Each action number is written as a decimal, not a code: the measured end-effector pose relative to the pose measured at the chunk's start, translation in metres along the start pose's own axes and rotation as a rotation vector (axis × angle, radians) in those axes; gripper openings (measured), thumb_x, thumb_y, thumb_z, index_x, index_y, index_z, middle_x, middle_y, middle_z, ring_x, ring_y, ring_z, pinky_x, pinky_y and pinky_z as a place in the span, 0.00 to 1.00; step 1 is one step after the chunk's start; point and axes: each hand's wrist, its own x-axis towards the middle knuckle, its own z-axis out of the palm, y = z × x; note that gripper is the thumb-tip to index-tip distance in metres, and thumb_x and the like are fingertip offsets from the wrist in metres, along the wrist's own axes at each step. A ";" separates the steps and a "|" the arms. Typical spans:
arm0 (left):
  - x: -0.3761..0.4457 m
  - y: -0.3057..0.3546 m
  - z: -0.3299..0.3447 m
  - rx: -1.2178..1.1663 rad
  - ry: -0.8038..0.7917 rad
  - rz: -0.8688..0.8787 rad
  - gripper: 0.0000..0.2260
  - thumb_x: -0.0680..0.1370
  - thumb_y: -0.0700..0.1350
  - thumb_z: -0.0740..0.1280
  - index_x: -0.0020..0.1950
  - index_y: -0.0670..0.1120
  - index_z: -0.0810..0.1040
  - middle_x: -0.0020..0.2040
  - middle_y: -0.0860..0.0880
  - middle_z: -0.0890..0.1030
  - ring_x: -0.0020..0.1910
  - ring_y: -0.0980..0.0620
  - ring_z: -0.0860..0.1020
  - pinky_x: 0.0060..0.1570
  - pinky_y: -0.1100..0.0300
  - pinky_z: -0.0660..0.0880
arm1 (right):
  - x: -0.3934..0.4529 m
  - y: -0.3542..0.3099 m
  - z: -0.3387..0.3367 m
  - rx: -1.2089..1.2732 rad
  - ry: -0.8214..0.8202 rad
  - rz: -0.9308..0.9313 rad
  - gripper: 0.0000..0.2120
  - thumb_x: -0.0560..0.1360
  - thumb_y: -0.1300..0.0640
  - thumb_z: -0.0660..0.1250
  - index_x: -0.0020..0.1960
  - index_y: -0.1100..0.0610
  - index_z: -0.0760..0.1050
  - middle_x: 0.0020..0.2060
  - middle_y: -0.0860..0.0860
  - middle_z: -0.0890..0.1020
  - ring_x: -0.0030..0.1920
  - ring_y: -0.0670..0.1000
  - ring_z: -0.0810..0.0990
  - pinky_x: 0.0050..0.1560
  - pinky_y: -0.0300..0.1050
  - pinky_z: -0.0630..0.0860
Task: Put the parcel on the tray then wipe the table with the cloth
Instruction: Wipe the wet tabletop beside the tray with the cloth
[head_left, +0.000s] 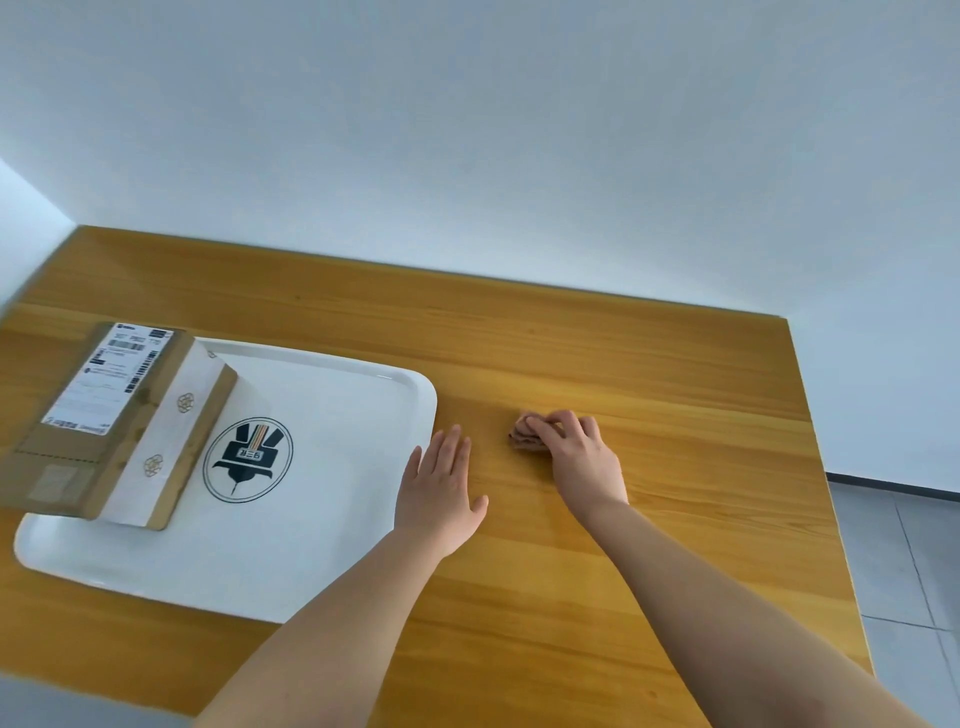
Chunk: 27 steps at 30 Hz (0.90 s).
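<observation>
We see a pale wall (467, 130) filling the upper half of the view; below it lies the wooden table (623, 364), its far edge against the wall and its right edge over a grey tiled floor (904, 545). On the left part of the table sits a white tray (337, 415) with rounded corners and a dark round emblem (248, 460) printed near its middle; the parcel (109, 421), a brown cardboard box with a white shipping label on top and a pale band on its side, rests on the tray's left portion and hangs past its left rim. Our left hand (439, 493) lies flat and spread, palm down, holding nothing; it rests on the bare wood just beside the tray's right edge, its little-finger side at the rim. Our right hand (576, 457) is further right, fingers curled down over the cloth (524, 434), a small bunched brownish rag pressed onto the table; only its left end shows beyond the fingers.
</observation>
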 end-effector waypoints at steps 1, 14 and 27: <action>0.000 -0.001 -0.001 0.004 0.000 -0.002 0.33 0.81 0.58 0.52 0.79 0.46 0.43 0.80 0.49 0.40 0.79 0.50 0.40 0.77 0.52 0.42 | 0.003 -0.002 -0.001 0.008 0.015 0.072 0.28 0.73 0.70 0.64 0.68 0.48 0.69 0.62 0.53 0.71 0.57 0.58 0.70 0.33 0.46 0.75; -0.016 -0.036 -0.008 -0.014 0.108 -0.060 0.32 0.81 0.58 0.52 0.79 0.44 0.46 0.80 0.49 0.42 0.79 0.51 0.43 0.77 0.54 0.42 | 0.030 -0.071 0.007 0.078 -0.051 0.036 0.26 0.76 0.67 0.58 0.70 0.46 0.65 0.63 0.49 0.69 0.59 0.56 0.67 0.36 0.45 0.72; -0.033 -0.012 -0.001 0.028 0.027 0.015 0.34 0.81 0.58 0.52 0.79 0.44 0.42 0.79 0.48 0.39 0.79 0.50 0.40 0.76 0.53 0.42 | -0.052 0.001 0.011 0.015 0.014 -0.116 0.26 0.72 0.68 0.65 0.64 0.44 0.72 0.58 0.50 0.74 0.55 0.58 0.73 0.33 0.48 0.79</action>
